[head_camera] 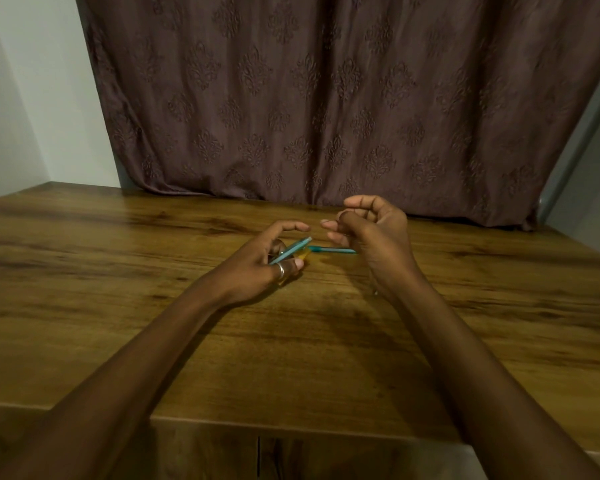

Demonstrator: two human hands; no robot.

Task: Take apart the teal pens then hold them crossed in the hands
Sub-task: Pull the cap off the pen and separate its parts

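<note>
Head view: left hand (262, 263) gripped a teal pen (290, 250) above the wooden table (118, 271); right hand (371, 233) curled loosely, seemingly empty; another teal pen (333, 250) lay on that table between both.

You see two teal pens (293, 250), one with a yellowish part, over a brown wood-grain table (118, 271). Behind its far edge hangs a brown curtain (326, 98) with a damask motif, beside a white wall (32, 98).
</note>
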